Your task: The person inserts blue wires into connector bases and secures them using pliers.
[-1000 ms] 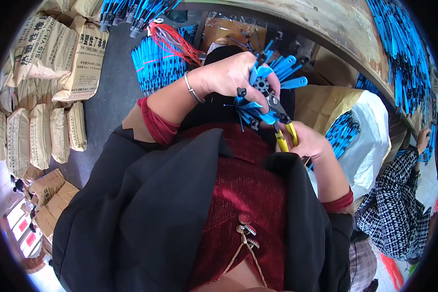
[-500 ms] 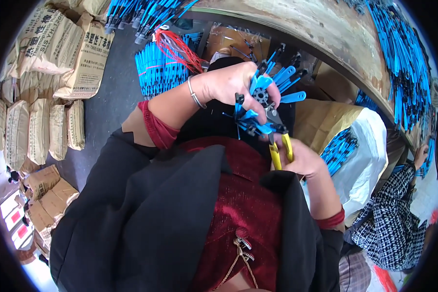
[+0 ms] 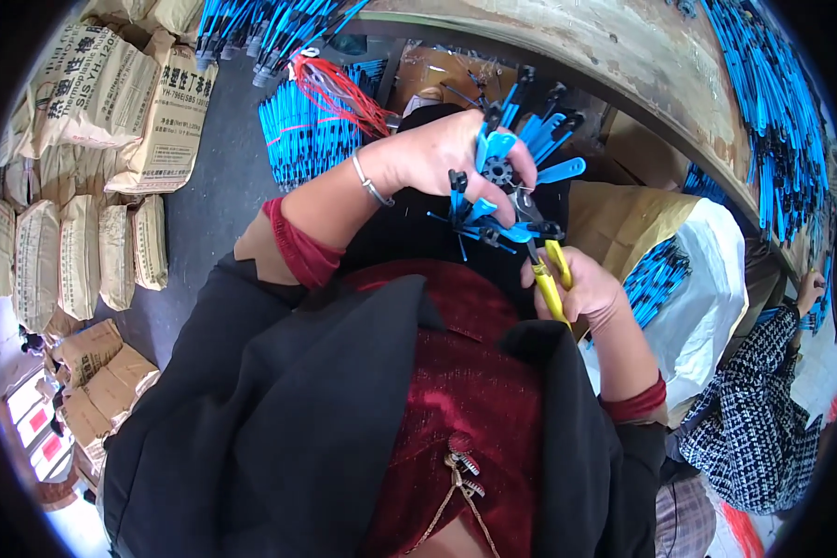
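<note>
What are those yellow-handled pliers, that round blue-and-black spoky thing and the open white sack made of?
Yellow-handled pliers in the right hand: head probably metal, grey with a glint; grips likely smooth plastic. Spoky thing in the left hand: probably plastic, evenly coloured and slightly shiny. White sack: perhaps plastic, from its sheen and creases.

Tan sack (image 3: 102,88), upper L: lg blk Chinese chars w/ Latin letters + nos. alongside, slanted. 2nd sack (image 3: 166,139), to its R: same mix, smaller lines below, tiny block nr bottom, illeg. Lower sacks (image 3: 82,253): print too sm. to read.
</note>
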`<action>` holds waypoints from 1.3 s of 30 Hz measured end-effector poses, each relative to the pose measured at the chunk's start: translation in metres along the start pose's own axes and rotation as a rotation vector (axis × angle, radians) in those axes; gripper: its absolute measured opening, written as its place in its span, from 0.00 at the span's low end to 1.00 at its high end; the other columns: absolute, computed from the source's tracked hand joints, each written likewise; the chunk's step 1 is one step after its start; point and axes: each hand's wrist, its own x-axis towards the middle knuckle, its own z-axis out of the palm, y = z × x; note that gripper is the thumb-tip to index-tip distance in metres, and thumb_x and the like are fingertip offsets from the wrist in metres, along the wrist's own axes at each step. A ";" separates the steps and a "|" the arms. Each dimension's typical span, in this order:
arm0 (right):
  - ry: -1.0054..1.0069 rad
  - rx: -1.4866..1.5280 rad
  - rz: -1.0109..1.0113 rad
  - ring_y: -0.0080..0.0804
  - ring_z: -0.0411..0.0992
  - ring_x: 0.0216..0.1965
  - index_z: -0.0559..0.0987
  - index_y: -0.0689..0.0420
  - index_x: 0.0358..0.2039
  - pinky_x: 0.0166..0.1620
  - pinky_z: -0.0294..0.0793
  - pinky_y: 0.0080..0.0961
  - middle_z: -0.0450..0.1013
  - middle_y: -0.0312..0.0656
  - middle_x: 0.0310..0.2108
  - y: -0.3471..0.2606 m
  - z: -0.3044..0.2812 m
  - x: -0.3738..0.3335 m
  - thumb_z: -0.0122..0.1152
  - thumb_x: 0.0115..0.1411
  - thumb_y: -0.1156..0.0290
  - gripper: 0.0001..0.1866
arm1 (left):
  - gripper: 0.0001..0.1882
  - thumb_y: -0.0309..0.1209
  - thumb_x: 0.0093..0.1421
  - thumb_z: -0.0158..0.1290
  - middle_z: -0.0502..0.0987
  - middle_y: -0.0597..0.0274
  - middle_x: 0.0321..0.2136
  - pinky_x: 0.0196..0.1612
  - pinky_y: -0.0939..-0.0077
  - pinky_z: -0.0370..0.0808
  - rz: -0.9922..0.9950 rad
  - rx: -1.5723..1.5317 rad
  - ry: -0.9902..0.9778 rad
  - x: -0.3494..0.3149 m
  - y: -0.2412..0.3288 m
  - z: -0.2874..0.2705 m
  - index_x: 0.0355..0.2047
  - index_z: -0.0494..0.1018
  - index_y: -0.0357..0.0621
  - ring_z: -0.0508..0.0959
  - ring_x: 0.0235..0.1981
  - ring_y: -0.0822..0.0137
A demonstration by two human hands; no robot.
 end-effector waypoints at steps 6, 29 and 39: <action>0.606 -0.949 -0.335 0.39 0.69 0.43 0.59 0.60 0.55 0.42 0.70 0.29 0.67 0.52 0.42 -0.021 0.038 -0.006 0.64 0.42 0.79 0.38 | 0.16 0.28 0.40 0.65 0.75 0.62 0.24 0.34 0.80 0.71 -0.055 0.001 0.144 -0.003 -0.004 0.007 0.29 0.73 0.38 0.75 0.28 0.72; 0.832 -1.343 -0.177 0.53 0.70 0.31 0.72 0.62 0.44 0.36 0.70 0.35 0.71 0.55 0.29 -0.053 0.072 -0.029 0.53 0.44 0.84 0.22 | 0.17 0.29 0.40 0.66 0.75 0.62 0.24 0.33 0.79 0.71 -0.035 0.090 0.062 -0.006 0.008 0.014 0.30 0.74 0.38 0.75 0.28 0.71; 0.913 -1.439 -0.241 0.50 0.71 0.28 0.72 0.62 0.45 0.33 0.70 0.34 0.71 0.55 0.26 -0.041 0.058 -0.011 0.52 0.45 0.83 0.22 | 0.16 0.28 0.41 0.65 0.75 0.63 0.26 0.35 0.78 0.72 -0.133 0.099 0.166 -0.001 -0.001 0.010 0.31 0.74 0.39 0.75 0.30 0.72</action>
